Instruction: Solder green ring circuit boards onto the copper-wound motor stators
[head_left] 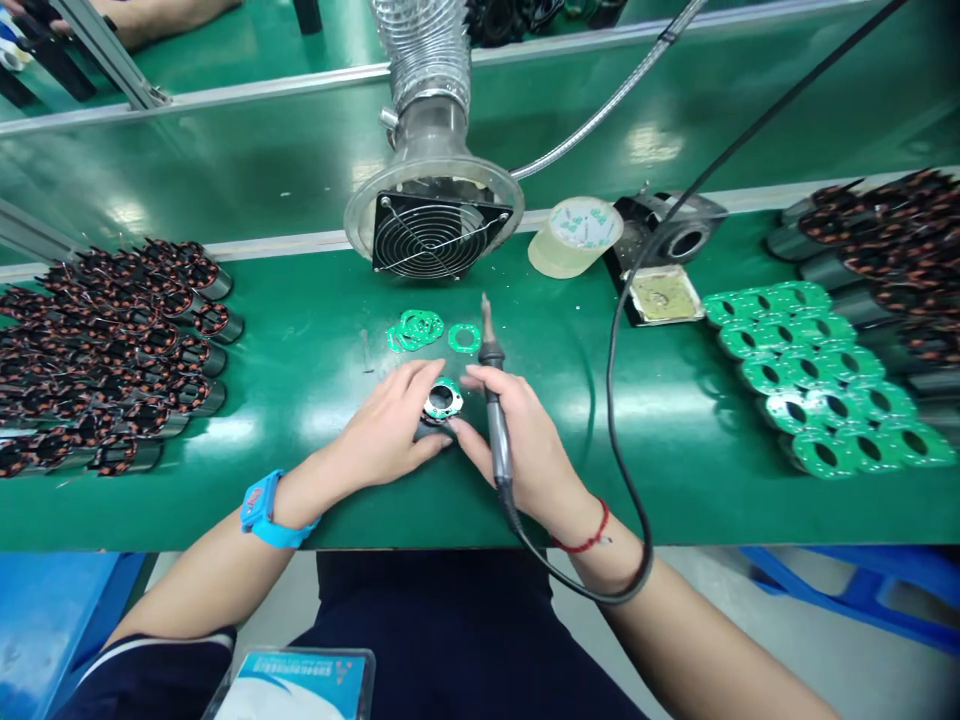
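Observation:
A small motor stator with a green ring board on top (pixel 442 400) stands on the green bench mat (pixel 315 490) in front of me. My left hand (pixel 390 425) curls round its left side and grips it. My right hand (pixel 517 440) touches the stator's right side with its fingertips while a soldering iron (pixel 491 390) lies along the hand, tip pointing away from me. The iron's black cable (pixel 622 400) loops off to the right. A few loose green ring boards (pixel 424 330) lie just beyond the stator.
A fume extractor fan (pixel 435 230) on a ribbed duct stands behind the work spot. Wound stators are piled at the left (pixel 112 350) and far right (pixel 892 250). Stators topped with green boards (pixel 817 380), a tape roll (pixel 574 235) and an iron stand with sponge (pixel 664 270) sit to the right.

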